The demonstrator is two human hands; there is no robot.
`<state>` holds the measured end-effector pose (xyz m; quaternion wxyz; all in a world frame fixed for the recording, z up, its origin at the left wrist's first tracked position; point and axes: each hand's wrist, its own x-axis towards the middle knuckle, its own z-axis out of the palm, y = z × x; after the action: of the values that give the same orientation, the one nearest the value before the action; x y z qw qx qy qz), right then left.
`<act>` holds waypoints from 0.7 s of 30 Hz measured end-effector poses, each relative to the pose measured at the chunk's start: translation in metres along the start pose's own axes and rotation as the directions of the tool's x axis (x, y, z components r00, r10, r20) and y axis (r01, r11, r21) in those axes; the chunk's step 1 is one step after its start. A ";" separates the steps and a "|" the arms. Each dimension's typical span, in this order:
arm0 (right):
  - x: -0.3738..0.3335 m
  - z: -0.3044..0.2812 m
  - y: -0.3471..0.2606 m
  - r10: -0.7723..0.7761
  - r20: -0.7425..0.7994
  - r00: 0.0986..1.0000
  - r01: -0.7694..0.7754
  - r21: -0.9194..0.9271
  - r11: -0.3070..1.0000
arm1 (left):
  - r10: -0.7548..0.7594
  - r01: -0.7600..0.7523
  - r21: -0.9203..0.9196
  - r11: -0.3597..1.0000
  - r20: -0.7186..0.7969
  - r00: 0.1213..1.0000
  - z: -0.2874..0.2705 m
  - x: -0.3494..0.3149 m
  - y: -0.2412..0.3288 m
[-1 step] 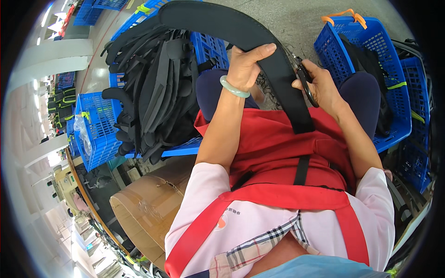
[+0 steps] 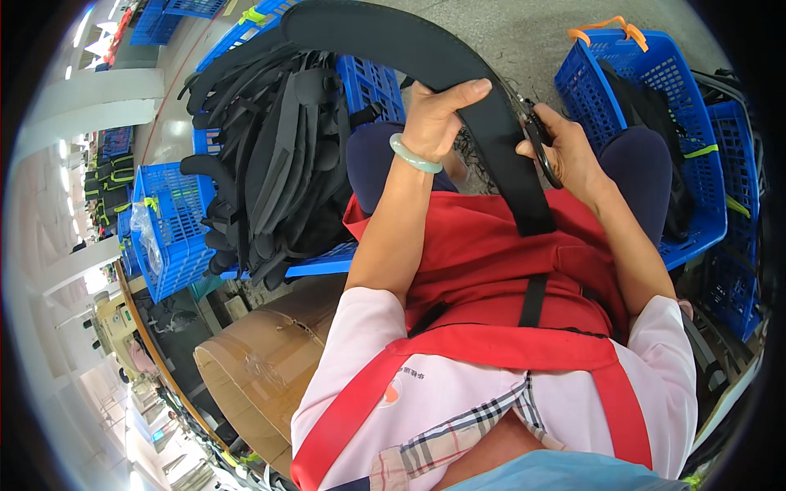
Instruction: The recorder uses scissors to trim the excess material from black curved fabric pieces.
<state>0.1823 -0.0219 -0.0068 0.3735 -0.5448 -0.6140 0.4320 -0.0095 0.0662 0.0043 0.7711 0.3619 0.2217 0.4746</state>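
A long, curved black padded strap (image 2: pixel 491 114) arches in front of me, its narrow lower end resting on my red apron (image 2: pixel 467 237). My left hand (image 2: pixel 436 119) is closed around its inner edge, thumb laid over the top face. Black-handled scissors (image 2: pixel 537 135) sit in my right hand (image 2: pixel 571 157), fingers wrapped on the handles. Their blades lie along the strap's outer edge; whether the blades are apart is too small to tell. A pale green bangle (image 2: pixel 415 155) circles my left wrist.
A heap of similar black straps (image 2: pixel 274 164) fills a blue crate on my left. Another blue crate (image 2: pixel 585 82) with black pieces stands to the right. A cardboard box (image 2: pixel 254 360) is near my left elbow. Dark scraps litter the floor between my knees.
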 end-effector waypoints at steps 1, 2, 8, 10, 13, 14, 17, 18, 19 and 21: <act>0.000 -0.001 -0.002 -0.001 0.000 1.000 0.001 -0.001 1.000 | 0.001 -0.001 0.000 1.000 0.001 1.000 0.000 0.000 -0.001; 0.000 -0.002 -0.006 0.012 -0.006 1.000 -0.012 -0.016 1.000 | -0.006 0.005 0.018 1.000 0.041 0.999 -0.001 0.000 -0.002; 0.005 -0.005 0.000 0.092 0.009 0.996 -0.092 0.062 0.994 | -0.015 0.007 0.107 0.994 0.077 0.997 0.001 0.001 -0.009; 0.006 -0.008 0.003 0.084 -0.024 0.996 -0.083 0.064 0.995 | -0.006 -0.007 0.138 0.990 0.094 0.996 0.000 0.002 -0.016; 0.011 -0.024 0.003 0.140 -0.139 0.980 -0.123 0.121 0.985 | -0.094 0.022 0.405 0.914 0.157 0.983 0.008 0.005 -0.030; 0.012 -0.029 0.006 0.021 -0.213 0.977 0.026 0.212 0.977 | -0.159 0.074 0.400 0.914 0.183 0.970 0.022 0.000 -0.036; 0.019 -0.029 -0.022 -0.039 -0.303 0.952 0.147 0.342 0.928 | -0.305 0.168 0.532 0.830 0.180 0.935 0.009 -0.009 -0.059; 0.019 -0.031 -0.030 -0.027 -0.303 0.953 0.133 0.338 0.932 | -0.354 0.180 0.562 0.807 0.218 0.910 0.008 -0.011 -0.066; 0.019 -0.034 -0.035 -0.015 -0.301 0.953 0.121 0.337 0.934 | -0.401 0.187 0.594 0.782 0.250 0.881 0.006 -0.013 -0.073; 0.016 -0.042 -0.030 0.065 -0.318 0.946 0.057 0.362 0.930 | -0.367 0.144 0.574 0.806 0.295 0.882 0.016 -0.011 -0.078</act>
<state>0.2087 -0.0016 0.0355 0.5634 -0.5303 -0.4516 0.4442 0.0410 0.0283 -0.0449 0.7249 0.6161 0.2339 0.2005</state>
